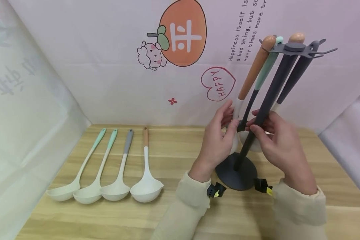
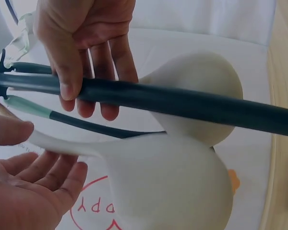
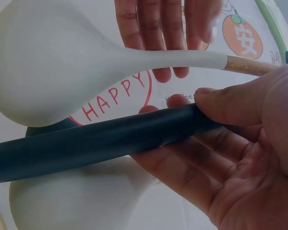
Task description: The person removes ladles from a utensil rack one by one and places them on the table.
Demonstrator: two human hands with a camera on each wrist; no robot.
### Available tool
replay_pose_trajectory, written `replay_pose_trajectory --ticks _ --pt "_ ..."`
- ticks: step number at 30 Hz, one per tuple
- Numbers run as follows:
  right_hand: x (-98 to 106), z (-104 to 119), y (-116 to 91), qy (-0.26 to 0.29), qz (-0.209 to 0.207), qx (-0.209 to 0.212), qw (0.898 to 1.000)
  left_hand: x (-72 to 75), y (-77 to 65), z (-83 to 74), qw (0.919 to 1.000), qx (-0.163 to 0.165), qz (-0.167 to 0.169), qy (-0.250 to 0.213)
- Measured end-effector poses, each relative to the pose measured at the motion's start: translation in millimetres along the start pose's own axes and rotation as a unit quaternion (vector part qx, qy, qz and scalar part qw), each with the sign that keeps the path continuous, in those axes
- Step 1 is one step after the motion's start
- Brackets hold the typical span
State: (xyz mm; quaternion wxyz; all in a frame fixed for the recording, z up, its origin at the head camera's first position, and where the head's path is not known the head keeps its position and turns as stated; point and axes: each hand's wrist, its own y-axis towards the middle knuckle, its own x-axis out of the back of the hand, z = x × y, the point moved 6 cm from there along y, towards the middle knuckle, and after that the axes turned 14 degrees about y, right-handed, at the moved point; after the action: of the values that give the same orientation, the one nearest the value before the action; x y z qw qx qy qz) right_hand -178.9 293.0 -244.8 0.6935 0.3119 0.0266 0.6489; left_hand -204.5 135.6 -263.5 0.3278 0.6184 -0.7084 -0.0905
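A dark utensil stand (image 1: 237,171) leans in front of me, its round base low and its hooked top (image 1: 294,48) tilted right. My right hand (image 1: 279,143) grips the pole (image 2: 182,103), thumb on one side and fingers behind. Beside it my left hand (image 1: 214,140) is loosely spread around the white neck of a hanging ladle (image 3: 53,62) with a wood-coloured handle (image 1: 253,71); the right wrist view shows its fingers behind the neck, thumb apart. Also hanging are a mint-handled dark utensil (image 1: 265,73), a dark-handled utensil (image 1: 297,78) and another wood-coloured handle (image 1: 297,37).
Several white ladles lie in a row on the wooden table (image 1: 180,160) at left: two with mint handles (image 1: 100,135) (image 1: 112,138), one grey-handled ladle (image 1: 115,191) and one wood-handled ladle (image 1: 147,188). A printed white cloth (image 1: 108,83) hangs behind the table.
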Motion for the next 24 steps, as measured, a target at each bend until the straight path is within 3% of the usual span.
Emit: replay_pose_trajectory --ticks 6,17,24 --pt "-8 -7 -6 0.001 0.009 -0.004 1.000 6.1 -7.7 9.3 0.9994 0.021 -0.020 0.016" --pt "-1 -8 -4 0.041 0.004 0.023 0.999 -2.3 -3.2 -4.2 0.9952 -0.041 -0.052 0.072" --pt "-5 -11 3 0.063 0.010 0.020 0.998 3.2 -2.1 -5.6 0.9934 -0.043 -0.045 0.096"
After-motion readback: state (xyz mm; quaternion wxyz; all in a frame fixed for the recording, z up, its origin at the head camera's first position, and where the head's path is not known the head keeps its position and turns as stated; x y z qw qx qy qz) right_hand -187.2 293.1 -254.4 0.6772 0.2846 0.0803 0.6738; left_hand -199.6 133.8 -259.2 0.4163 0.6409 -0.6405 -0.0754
